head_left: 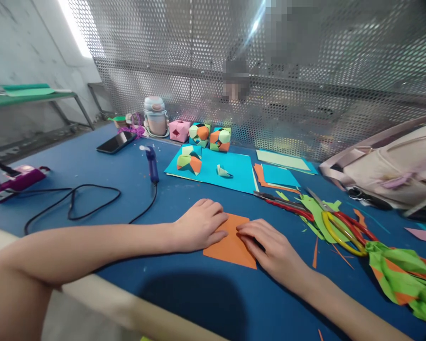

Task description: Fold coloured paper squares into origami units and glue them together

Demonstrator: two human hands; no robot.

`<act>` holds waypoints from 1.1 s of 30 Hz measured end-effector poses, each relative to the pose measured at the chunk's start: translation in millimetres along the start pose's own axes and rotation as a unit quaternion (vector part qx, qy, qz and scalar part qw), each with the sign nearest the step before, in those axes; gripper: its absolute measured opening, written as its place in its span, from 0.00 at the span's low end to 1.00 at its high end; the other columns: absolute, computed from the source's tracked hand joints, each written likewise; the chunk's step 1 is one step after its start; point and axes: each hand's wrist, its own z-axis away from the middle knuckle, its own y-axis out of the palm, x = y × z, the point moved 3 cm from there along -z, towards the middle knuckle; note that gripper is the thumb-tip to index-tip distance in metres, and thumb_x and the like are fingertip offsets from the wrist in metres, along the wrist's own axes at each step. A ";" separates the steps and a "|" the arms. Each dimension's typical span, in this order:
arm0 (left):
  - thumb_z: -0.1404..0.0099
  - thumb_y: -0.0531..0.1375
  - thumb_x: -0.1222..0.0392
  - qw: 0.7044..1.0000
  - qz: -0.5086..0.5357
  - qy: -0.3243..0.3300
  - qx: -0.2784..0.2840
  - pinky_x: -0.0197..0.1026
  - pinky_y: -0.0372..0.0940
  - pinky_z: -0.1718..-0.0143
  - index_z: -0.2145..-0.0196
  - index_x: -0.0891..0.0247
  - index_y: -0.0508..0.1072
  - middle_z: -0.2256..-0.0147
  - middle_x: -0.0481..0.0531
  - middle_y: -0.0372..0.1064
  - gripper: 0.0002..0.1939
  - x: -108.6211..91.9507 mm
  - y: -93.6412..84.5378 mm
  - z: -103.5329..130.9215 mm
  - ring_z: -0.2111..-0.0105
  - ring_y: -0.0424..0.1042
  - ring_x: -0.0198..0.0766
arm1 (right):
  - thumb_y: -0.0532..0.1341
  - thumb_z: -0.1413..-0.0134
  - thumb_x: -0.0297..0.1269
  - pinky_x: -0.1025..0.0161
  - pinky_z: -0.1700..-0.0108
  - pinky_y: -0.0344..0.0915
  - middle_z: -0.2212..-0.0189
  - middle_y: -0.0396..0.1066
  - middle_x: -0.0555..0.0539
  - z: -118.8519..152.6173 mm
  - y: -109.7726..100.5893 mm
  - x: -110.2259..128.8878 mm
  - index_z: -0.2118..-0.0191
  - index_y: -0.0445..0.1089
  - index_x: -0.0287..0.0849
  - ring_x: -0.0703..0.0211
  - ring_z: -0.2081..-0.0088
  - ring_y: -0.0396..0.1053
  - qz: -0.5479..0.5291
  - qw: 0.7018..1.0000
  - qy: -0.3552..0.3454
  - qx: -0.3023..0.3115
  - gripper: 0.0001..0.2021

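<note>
A square sheet of orange paper (229, 251) lies on the blue table, with faint creases across it. My left hand (201, 225) rests over its left side, fingers stretched out and lying on the paper, thumb apart. From the right, my right hand (271, 248) reaches onto the sheet. Its fingers are bent, and the fingertips and thumb come close together on the paper near its right edge. Beyond the hands, a small folded paper piece (224, 171) and a part-built paper model (189, 162) sit on a blue sheet (239, 166).
Red-handled scissors (287, 203) and yellow-handled scissors (341, 237) lie among green scraps at right, near crumpled green paper (394, 274). At left are a glue gun (151, 163) with its cord, a phone (116, 142) and a power strip (16, 182). A bag (394, 161) stands far right.
</note>
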 end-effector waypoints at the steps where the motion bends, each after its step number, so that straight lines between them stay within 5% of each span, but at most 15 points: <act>1: 0.35 0.51 0.53 1.000 -0.007 0.005 -0.001 0.47 0.60 0.56 0.59 0.67 0.70 0.61 0.58 0.66 0.16 -0.3 0.6 0.0 0.60 0.64 0.44 | 0.51 0.40 0.29 0.57 0.58 0.67 0.63 0.72 0.45 -0.5 -2.1 1.0 0.58 0.65 0.44 0.57 0.60 0.69 0.001 1.000 0.004 -0.010 0.08; 5: 0.35 0.50 0.54 0.999 -0.026 0.014 -0.015 0.47 0.60 0.57 0.65 0.67 0.71 0.65 0.57 0.64 0.15 0.1 2.8 0.8 0.62 0.63 0.43 | 0.52 0.41 0.31 0.55 0.54 0.65 0.60 0.71 0.43 -21.6 -13.0 -3.3 0.56 0.65 0.44 0.55 0.57 0.68 0.030 0.998 0.026 -0.046 0.09; 8: 0.35 0.51 0.54 0.999 -0.033 0.017 -0.025 0.46 0.60 0.58 0.65 0.66 0.71 0.65 0.57 0.64 0.14 0.6 3.9 1.8 0.63 0.62 0.42 | 0.53 0.43 0.35 0.52 0.52 0.64 0.58 0.71 0.42 -59.3 -11.7 -28.7 0.56 0.66 0.44 0.51 0.55 0.68 0.038 0.994 0.094 -0.046 0.10; 12: 0.36 0.52 0.53 0.998 -0.041 0.021 -0.037 0.46 0.59 0.58 0.65 0.65 0.70 0.65 0.56 0.64 0.13 0.9 4.8 2.4 0.64 0.62 0.42 | 0.60 0.53 0.38 0.49 0.49 0.60 0.55 0.69 0.40 -110.3 10.4 -78.4 0.54 0.65 0.40 0.47 0.52 0.65 0.010 0.982 0.180 -0.055 0.18; 16: 0.36 0.51 0.53 0.998 -0.048 0.024 -0.041 0.45 0.59 0.59 0.65 0.65 0.70 0.66 0.56 0.64 0.14 1.1 5.8 2.3 0.65 0.62 0.42 | 0.59 0.53 0.36 0.53 0.54 0.64 0.63 0.73 0.41 -138.6 33.2 -107.0 0.57 0.67 0.38 0.51 0.59 0.70 -0.027 0.973 0.216 -0.076 0.15; 24: 0.36 0.52 0.53 0.998 -0.040 0.028 -0.044 0.45 0.59 0.60 0.66 0.65 0.70 0.67 0.56 0.64 0.13 0.5 6.2 2.5 0.65 0.62 0.42 | 0.55 0.50 0.38 0.63 0.70 0.69 0.71 0.74 0.45 -159.8 54.9 -117.1 0.56 0.67 0.34 0.60 0.72 0.71 -0.142 0.943 0.283 -0.099 0.16; 33: 0.36 0.52 0.53 0.998 -0.039 0.023 -0.044 0.44 0.59 0.61 0.66 0.65 0.70 0.66 0.56 0.64 0.13 1.4 8.1 2.5 0.65 0.63 0.41 | 0.59 0.54 0.35 0.54 0.54 0.65 0.60 0.73 0.41 -137.4 16.6 -101.2 0.59 0.69 0.38 0.52 0.58 0.70 -0.048 0.961 0.262 -0.073 0.14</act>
